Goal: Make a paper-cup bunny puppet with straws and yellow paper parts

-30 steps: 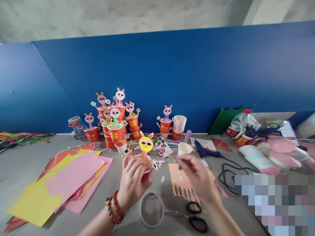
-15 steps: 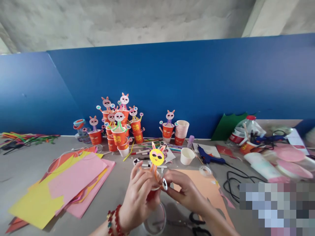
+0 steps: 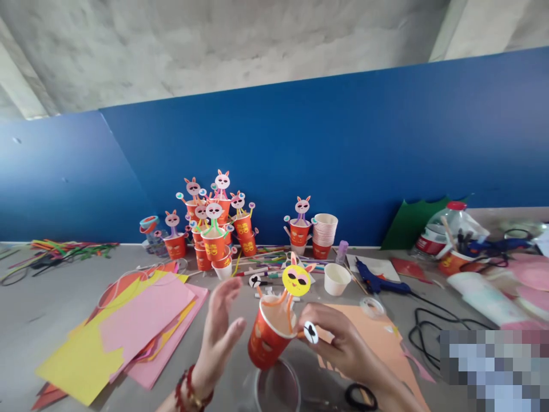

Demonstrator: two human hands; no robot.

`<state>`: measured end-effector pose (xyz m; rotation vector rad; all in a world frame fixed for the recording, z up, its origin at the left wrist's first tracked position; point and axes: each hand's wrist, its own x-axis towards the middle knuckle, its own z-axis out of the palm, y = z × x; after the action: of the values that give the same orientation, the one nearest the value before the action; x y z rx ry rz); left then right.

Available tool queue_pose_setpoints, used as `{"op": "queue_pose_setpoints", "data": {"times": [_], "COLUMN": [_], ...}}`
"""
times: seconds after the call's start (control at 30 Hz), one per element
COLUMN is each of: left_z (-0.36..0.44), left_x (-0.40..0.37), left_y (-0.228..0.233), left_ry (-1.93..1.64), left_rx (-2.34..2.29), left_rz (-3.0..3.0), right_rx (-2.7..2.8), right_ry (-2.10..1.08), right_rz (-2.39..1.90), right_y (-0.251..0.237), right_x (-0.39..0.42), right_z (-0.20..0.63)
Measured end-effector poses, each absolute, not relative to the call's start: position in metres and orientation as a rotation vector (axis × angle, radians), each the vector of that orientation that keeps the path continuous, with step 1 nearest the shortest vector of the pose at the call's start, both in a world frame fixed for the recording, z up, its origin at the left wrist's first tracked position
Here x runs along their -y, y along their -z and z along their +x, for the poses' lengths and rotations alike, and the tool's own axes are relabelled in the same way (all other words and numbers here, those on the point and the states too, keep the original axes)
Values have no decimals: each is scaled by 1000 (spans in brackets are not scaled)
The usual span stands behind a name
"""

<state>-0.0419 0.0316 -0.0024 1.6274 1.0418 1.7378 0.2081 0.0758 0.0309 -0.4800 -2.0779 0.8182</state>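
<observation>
**Fitting a paper hand to the cup rabbit**

Holding a red paper cup point(image 3: 269, 339) tilted toward the left, the right hand point(image 3: 343, 343) pinches a small white-and-black paper disc point(image 3: 310, 332) against the cup's rim side. Out of the cup rises an orange pipe cleaner carrying a yellow rabbit face point(image 3: 296, 279) with sunglasses. The left hand point(image 3: 218, 335) is released, fingers spread, just beside the cup and apart from it. Whether the right hand alone bears the cup or the cup also rests on something below is hard to tell, since the round clear lid point(image 3: 277, 386) under it is blurred.

Taking the cup as landmark: pink and yellow paper sheets point(image 3: 124, 326) lie to its left, an orange sheet point(image 3: 377, 337) to its right, a white cup point(image 3: 337, 278) and a blue glue gun point(image 3: 380, 281) beyond it to the right, and a cluster of finished rabbit cups point(image 3: 214, 229) well behind it against the blue wall.

The step in hand looks like attaching the disc as a paw on the figure's arm. The next move probably calls for the free hand to steady the cup so that the disc can be pressed firmly in place.
</observation>
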Motion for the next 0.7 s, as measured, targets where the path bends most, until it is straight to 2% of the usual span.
{"op": "queue_pose_setpoints", "data": {"times": [0.1, 0.2, 0.7], "left_z": [-42, -33, -10], "left_x": [-43, -44, -34], "left_y": [-2, -3, 32], "left_ry": [-1198, -923, -944], "left_rx": [-683, -540, -442], "left_rz": [1365, 1249, 1009], "right_rx": [2058, 2029, 1955], "right_ry": [-841, -862, -1078], "right_rz": [-461, -483, -565], "right_y": [-29, -24, -9], "right_x": [-76, -76, -82], "right_z": [208, 208, 205]}}
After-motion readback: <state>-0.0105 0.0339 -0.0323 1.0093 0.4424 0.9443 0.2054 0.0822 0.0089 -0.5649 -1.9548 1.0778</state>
